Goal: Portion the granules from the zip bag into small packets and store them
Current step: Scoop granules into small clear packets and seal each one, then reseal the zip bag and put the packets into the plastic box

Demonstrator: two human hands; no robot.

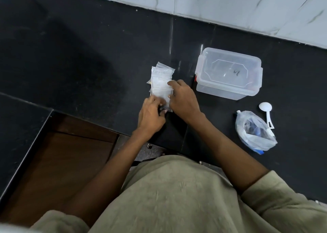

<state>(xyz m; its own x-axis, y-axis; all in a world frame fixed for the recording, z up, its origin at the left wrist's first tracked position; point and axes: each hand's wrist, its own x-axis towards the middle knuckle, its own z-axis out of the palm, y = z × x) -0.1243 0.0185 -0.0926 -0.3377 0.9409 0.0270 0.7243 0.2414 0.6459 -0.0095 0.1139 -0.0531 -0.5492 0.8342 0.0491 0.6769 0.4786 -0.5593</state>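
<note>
Both hands work at a stack of small clear packets (161, 84) lying on the black bench (88, 55). The left hand (152, 115) has its fingers curled at the stack's near end, pinching the bottom edge of a packet, and the right hand (182, 100) has its fingers bent over the stack's right edge, the thumb and fingertips gripping the top packet there. The rest of the packets fan out beyond the fingers, toward the wall. To the right of the right fingers, just beside them, stands a clear lidded box (228, 73) (its lid is on). Well right of the fingers and nearer the person lies the zip bag (254, 131), crumpled, with dark contents inside, and a white scoop (266, 112) rests touching its far side.
</note>
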